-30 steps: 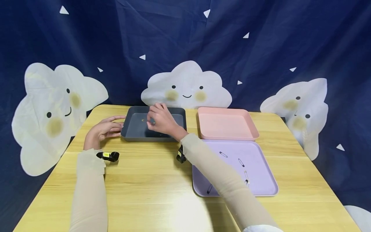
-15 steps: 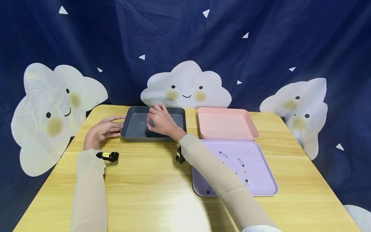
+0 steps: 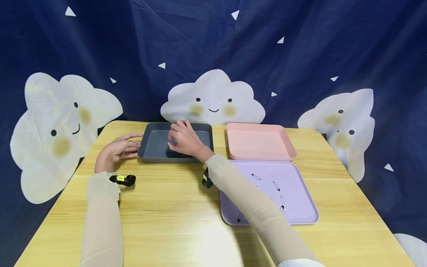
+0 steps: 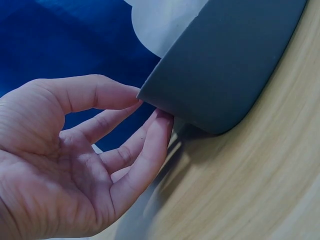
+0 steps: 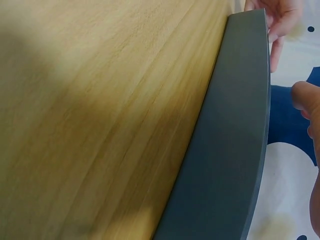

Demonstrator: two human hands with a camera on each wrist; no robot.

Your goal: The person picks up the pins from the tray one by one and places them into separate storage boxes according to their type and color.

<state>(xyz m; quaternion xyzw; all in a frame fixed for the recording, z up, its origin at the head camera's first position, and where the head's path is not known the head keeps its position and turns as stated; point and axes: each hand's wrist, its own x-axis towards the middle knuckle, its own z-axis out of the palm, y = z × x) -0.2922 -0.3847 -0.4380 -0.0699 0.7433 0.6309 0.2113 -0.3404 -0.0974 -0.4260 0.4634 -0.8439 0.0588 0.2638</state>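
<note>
My left hand (image 3: 121, 148) is at the left end of a dark grey tray (image 3: 155, 146). In the left wrist view its thumb tip meets the corner of the tray's rim (image 4: 155, 82), and loosely bent fingers (image 4: 157, 135) touch the outer wall below. Over the middle of that tray is my right hand (image 3: 185, 140), its thumb and forefinger bent toward each other; I cannot tell whether they pinch anything. Tiny shiny pieces lie in the tray, partly hidden by this hand. At the right wrist view's edge, only the right thumb and some fingertips (image 5: 305, 97) show.
A pink tray (image 3: 261, 141) stands right of the grey one. In front of it, a lilac tray (image 3: 305, 207) holds several safety pins (image 3: 276, 186), partly covered by the right sleeve (image 3: 253, 200). The wooden table (image 3: 166, 215) backs onto a blue cloud-print curtain (image 3: 200, 37).
A small gold piece seen left of the right hand in the earlier frames no longer shows there. The right thumb and forefinger look slightly farther apart; the left hand stays at the tray.
</note>
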